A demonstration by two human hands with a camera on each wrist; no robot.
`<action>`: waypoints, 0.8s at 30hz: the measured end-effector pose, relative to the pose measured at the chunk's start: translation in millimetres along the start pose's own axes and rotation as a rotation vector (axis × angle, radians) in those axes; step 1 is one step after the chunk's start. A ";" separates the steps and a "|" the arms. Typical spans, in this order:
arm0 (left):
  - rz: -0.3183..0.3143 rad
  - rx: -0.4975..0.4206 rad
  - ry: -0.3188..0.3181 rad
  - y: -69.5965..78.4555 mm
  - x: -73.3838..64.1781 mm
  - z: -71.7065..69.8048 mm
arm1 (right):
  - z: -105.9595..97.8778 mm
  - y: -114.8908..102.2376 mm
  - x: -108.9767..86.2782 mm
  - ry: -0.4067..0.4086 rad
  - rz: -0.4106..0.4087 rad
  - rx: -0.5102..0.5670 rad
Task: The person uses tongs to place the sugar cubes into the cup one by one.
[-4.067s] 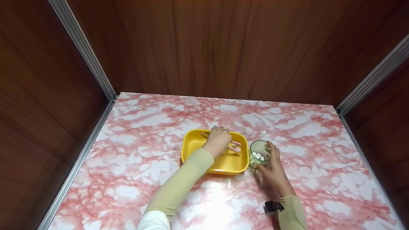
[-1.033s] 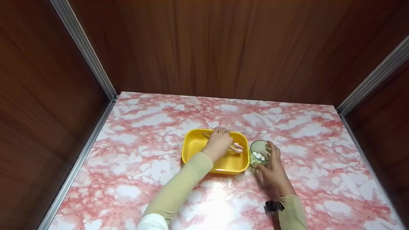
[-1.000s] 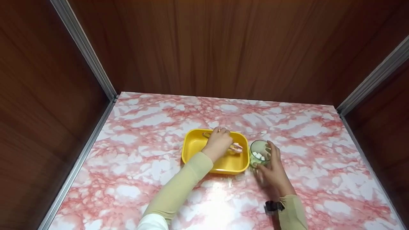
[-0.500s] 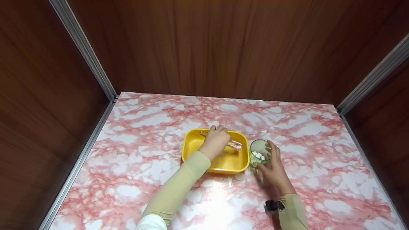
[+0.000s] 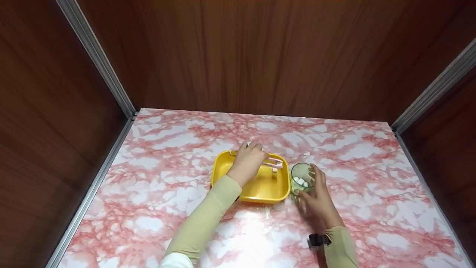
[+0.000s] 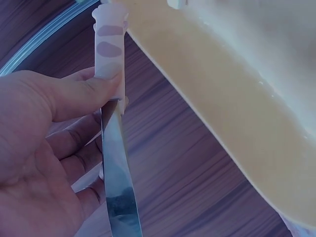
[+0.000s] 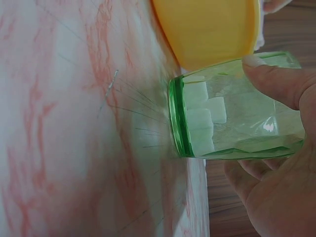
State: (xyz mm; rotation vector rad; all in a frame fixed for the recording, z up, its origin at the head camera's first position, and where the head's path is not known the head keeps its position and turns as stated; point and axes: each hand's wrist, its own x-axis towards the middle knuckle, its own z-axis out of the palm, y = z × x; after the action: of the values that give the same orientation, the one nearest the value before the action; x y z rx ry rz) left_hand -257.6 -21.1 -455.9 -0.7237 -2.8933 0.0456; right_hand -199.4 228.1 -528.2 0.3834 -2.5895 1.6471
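Observation:
My left hand [image 5: 247, 163] pinches a pair of metal tongs [image 6: 118, 163] between thumb and fingers, over the far side of a yellow tub [image 5: 262, 200]. The pale pink plastic ends of the tongs [image 6: 109, 42] point right, toward the glass. Just below them in the head view, a white cube [image 5: 275, 170] shows in the tub, apart from the tongs in the left wrist view. Beside the tub's right wall stands a clear green glass [image 7: 242, 108], with several white cubes [image 7: 200, 128] at its bottom. My right hand [image 5: 319, 197] holds the glass, thumb and fingers round its sides.
Tub and glass stand close together on a red-and-white marbled tabletop [image 5: 156, 186]. Dark wood-look panels [image 5: 238, 56] rise at the back and both sides, with metal rails [image 5: 98, 59] along the corners.
My left hand has lifted the tongs away toward the tub's far rim and slightly left. The white cube now shows below the tongs' ends. Right hand and glass stay in place.

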 end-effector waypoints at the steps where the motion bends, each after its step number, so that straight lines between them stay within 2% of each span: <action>1: -0.008 -0.011 0.001 -0.1 -0.1 -1.5 | -0.1 -1.2 -0.2 -0.001 0.002 0.005; 10: -0.024 -0.074 0.011 3.0 -0.8 -8.9 | 0.5 25.6 3.8 0.009 0.024 -0.045; 18: -0.015 -0.092 0.056 8.7 -1.5 -7.7 | 1.0 26.5 3.5 0.014 0.008 -0.034; 24: -0.003 -0.109 0.065 13.2 -0.4 -9.7 | 0.8 26.1 4.1 0.022 -0.015 -0.037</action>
State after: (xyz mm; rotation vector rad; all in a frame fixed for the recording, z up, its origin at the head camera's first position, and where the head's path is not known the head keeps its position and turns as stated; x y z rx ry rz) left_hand -249.5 -9.7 -447.2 -0.7239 -2.8526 -0.1348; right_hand -209.4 237.2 -550.9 0.3794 -2.5907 1.5877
